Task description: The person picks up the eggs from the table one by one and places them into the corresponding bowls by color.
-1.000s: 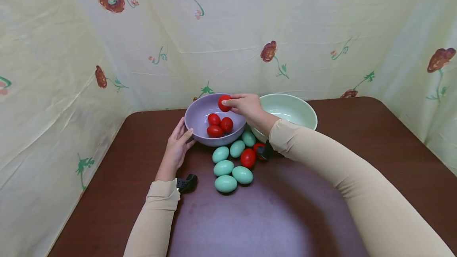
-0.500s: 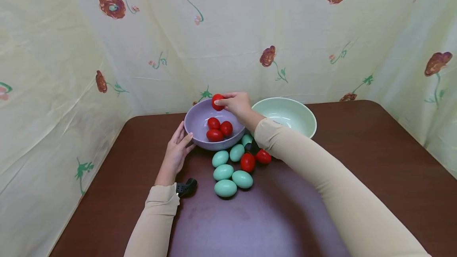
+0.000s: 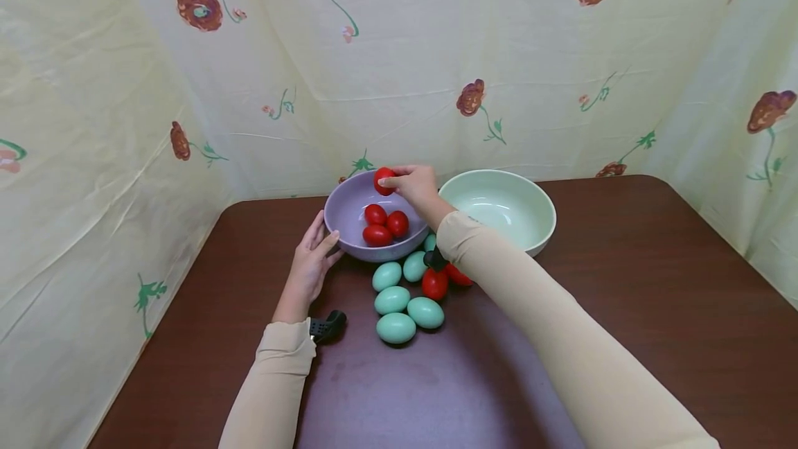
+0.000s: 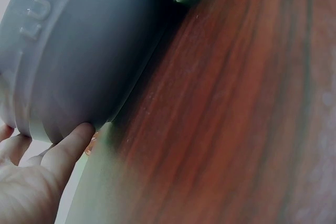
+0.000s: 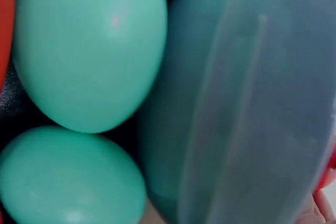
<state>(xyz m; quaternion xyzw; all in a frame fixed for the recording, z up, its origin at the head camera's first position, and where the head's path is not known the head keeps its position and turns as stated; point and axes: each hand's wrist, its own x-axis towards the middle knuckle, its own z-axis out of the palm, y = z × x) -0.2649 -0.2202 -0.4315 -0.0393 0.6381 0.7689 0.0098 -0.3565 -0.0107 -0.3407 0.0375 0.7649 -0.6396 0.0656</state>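
Note:
Over the far side of the purple bowl (image 3: pixel 349 244), my right hand (image 3: pixel 414 186) pinches a red egg (image 3: pixel 384 181) between thumb and fingers. Several red eggs (image 3: pixel 377 235) lie together at the bottom of that bowl. My left hand (image 3: pixel 312 262) rests against the bowl's left side, thumb at the rim and fingers spread along the outer wall. In the left wrist view, extended fingers (image 4: pixel 71 148) touch the bowl's outside (image 4: pixel 100 40). A sliver of the right hand (image 5: pixel 317 211) and red egg (image 5: pixel 332 166) shows past the bowl wall (image 5: pixel 252 108) in the right wrist view.
Several green eggs (image 3: pixel 392 300) lie on the dark wooden table (image 3: pixel 611 262) in front of the purple bowl. Red eggs (image 3: pixel 434 284) lie beside them, one partly behind the right sleeve. A pale green bowl (image 3: pixel 499 210) stands to the right. A flowered cloth (image 3: pixel 399 54) hangs behind.
My right hand has shifted slightly left with the red egg, further over the purple bowl, and the right forearm has swung left. The left hand keeps its place at the bowl.

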